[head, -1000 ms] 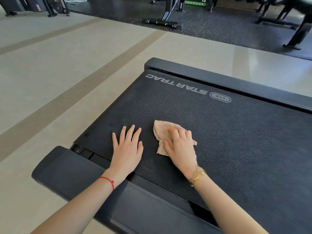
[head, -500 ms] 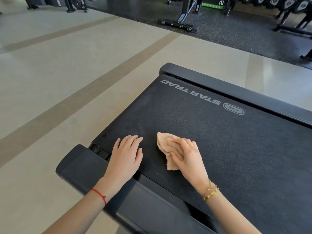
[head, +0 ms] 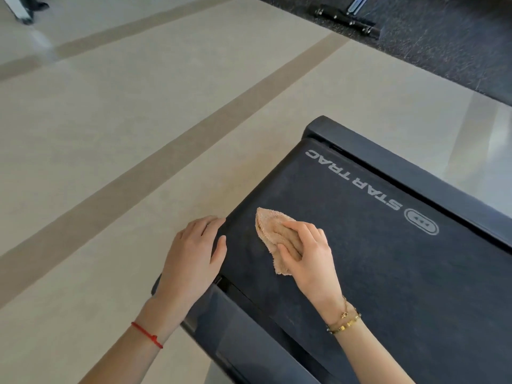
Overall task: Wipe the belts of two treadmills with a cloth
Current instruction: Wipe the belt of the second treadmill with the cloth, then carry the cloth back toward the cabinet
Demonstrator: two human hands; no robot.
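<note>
The black treadmill belt point(head: 388, 273), printed STAR TRAC, fills the lower right. A crumpled peach cloth point(head: 270, 225) lies on the belt close to its rear end. My right hand point(head: 310, 256) holds the cloth down on the belt, with folds bunched between thumb and fingers. My left hand point(head: 191, 256) rests at the belt's rear corner, fingers bent loosely over the edge and thumb on the belt. Only one treadmill is in view.
The treadmill's near side rail point(head: 235, 342) runs under my left wrist and the far rail point(head: 415, 176) borders the belt's other side. Beige tiled floor point(head: 110, 134) spreads to the left. A dark rubber mat point(head: 457, 51) with a machine base point(head: 346, 18) lies beyond.
Both hands have slid along the belt to its rear end. The left hand went from lying flat on the belt to the rear corner. The camera tilted down.
</note>
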